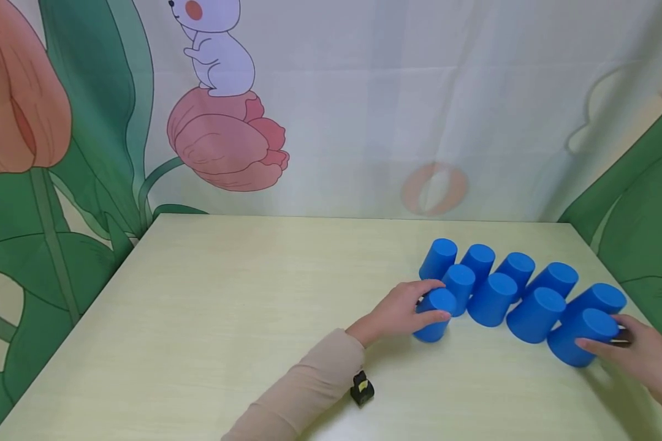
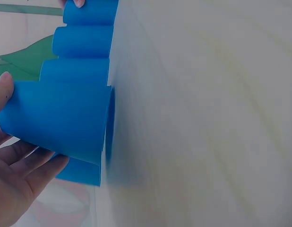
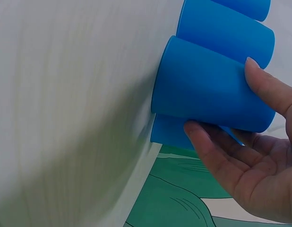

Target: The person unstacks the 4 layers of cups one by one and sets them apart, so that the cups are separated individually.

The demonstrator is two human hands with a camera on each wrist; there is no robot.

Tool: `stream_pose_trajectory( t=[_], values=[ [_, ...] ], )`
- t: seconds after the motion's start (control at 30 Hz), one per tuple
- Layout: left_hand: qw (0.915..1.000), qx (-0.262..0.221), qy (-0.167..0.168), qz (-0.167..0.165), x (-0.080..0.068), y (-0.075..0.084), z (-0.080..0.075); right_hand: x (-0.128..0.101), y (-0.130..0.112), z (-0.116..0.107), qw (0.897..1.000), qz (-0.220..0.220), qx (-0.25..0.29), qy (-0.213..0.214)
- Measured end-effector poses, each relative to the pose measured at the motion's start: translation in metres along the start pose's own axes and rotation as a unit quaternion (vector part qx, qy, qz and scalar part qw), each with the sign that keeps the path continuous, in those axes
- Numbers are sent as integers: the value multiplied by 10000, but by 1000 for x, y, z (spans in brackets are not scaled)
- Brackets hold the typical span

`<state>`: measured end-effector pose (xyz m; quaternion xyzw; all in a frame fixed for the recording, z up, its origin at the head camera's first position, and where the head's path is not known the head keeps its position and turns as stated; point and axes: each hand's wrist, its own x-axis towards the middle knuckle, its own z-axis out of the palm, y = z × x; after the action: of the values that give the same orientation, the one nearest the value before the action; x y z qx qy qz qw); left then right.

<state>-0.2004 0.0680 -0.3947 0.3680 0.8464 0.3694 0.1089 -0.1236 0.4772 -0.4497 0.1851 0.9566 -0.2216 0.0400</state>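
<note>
Several blue cups stand upside down in two slanting rows on the right half of the table. My left hand [image 1: 398,310] grips the leftmost front cup [image 1: 433,323], thumb on the near side and fingers behind. In the left wrist view that cup [image 2: 56,118] leans a little, with part of its rim off the tabletop. At the other end of the front row, my right hand [image 1: 648,354] holds the rightmost cup [image 1: 576,343] between thumb and fingers. The right wrist view shows this cup [image 3: 207,85] close against its neighbours.
Below the left sleeve lies a small black object with a yellow patch [image 1: 362,388]. The pale wooden table [image 1: 226,294] ends at a curtain [image 1: 336,135] printed with tulips and a white animal. Behind the front cups, a back-row cup [image 1: 438,260] marks that row's left end.
</note>
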Motion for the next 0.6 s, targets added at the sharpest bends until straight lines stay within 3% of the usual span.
stream_pose_trajectory(
  t=[0.07, 0.3, 0.6],
  values=[
    [9999, 131, -21, -7, 4, 5, 4, 3, 2, 0, 10000, 26, 11, 2],
    [9981, 607, 48, 97, 14, 21, 17, -24, -38, -18, 9999, 52, 37, -93],
    [9950, 967, 215, -111, 18, 42, 30, -33, -50, -23, 9998, 153, 37, -154]
  ],
)
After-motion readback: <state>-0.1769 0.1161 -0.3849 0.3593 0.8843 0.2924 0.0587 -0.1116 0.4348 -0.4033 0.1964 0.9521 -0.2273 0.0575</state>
